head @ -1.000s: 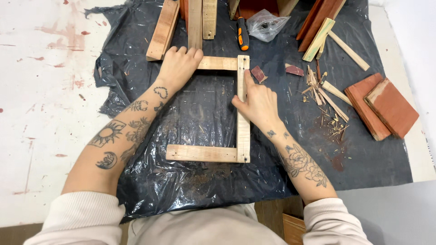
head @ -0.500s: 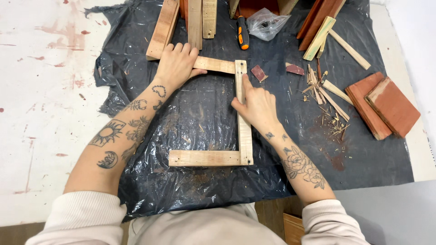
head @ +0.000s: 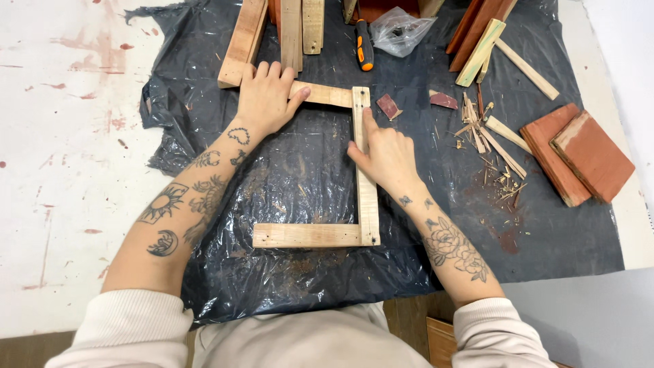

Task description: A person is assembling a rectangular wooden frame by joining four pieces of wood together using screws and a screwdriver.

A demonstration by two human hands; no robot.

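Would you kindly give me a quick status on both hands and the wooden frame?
Left hand flat on top strip. Right hand pressing side strip. Three-sided wooden frame lies on black plastic sheet. Nothing inside it.

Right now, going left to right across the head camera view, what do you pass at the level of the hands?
Bare white tabletop → left hand → wooden frame → right hand → wood splinters → reddish wooden blocks.

I see a woodworking workshop: paint-stained bench (head: 61,136) under black plastic sheeting (head: 300,170), wood offcuts (head: 579,153), shavings (head: 494,153), and a screwdriver (head: 364,44) at the far edge.
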